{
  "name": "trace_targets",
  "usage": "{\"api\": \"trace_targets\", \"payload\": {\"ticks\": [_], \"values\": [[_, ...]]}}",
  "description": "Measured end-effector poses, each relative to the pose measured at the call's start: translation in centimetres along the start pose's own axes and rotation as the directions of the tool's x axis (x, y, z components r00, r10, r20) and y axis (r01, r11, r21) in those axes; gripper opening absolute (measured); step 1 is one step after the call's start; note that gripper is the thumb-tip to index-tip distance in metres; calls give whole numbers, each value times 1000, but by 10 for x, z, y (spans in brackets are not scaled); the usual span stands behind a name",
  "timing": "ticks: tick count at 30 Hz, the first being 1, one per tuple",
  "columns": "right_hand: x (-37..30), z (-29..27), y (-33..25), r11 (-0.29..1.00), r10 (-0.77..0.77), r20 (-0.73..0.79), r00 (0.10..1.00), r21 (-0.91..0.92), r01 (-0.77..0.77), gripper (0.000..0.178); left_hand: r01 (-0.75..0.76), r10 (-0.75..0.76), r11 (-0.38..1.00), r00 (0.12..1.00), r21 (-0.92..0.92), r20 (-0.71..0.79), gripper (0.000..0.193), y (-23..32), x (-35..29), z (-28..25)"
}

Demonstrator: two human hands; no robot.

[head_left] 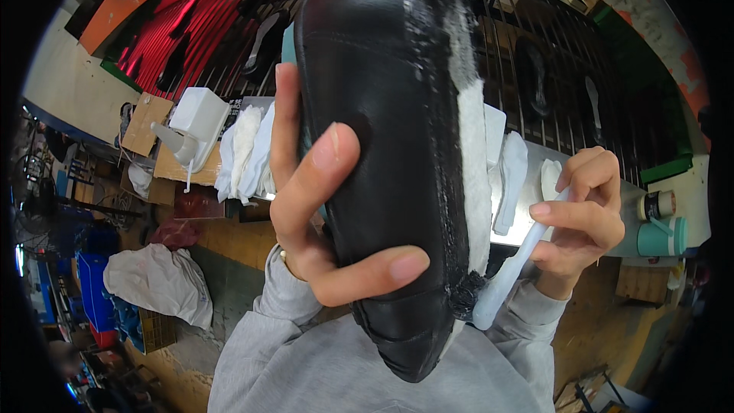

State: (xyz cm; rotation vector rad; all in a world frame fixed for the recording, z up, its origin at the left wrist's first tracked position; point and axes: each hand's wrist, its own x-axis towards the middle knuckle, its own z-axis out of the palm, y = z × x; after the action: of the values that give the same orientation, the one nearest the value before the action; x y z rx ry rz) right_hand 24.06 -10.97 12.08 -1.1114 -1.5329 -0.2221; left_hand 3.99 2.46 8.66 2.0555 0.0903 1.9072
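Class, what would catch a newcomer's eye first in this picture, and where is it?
A big black shoe fills the centre, gripped by the left hand, with a white strip along its right edge. At right, the right hand holds a white brush against the shoe's lower edge. Behind stands a dark wire rack.

Bright, even indoor light, sharp centre, strong fisheye bending and black vignette at edges.

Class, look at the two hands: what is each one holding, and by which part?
The left hand grips the black shoe upper around its middle. The right hand pinches the white brush by its handle.
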Motion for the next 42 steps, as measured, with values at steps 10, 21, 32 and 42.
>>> {"api": "trace_targets", "payload": {"ticks": [10, 21, 32, 42], "values": [[-30, 15, -17, 968, 251, -94, 963, 16, -251, 43, 48, -42, 998, 991, 40, -131, 43, -18, 2, 0], [-1, 11, -22, 956, 146, -124, 981, -237, -172, 47, -44, 57, 993, 992, 113, -115, 54, -14, 9, 8], [3, 16, -16, 971, 165, -165, 972, -145, -190, 46, -46, 54, 993, 996, 110, -69, 52, -12, 11, 6], [-7, 7, -8, 993, 122, -29, 992, 5, -121, 46, -39, 45, 993, 998, 114, -50, 51, -14, 11, 3]]}}
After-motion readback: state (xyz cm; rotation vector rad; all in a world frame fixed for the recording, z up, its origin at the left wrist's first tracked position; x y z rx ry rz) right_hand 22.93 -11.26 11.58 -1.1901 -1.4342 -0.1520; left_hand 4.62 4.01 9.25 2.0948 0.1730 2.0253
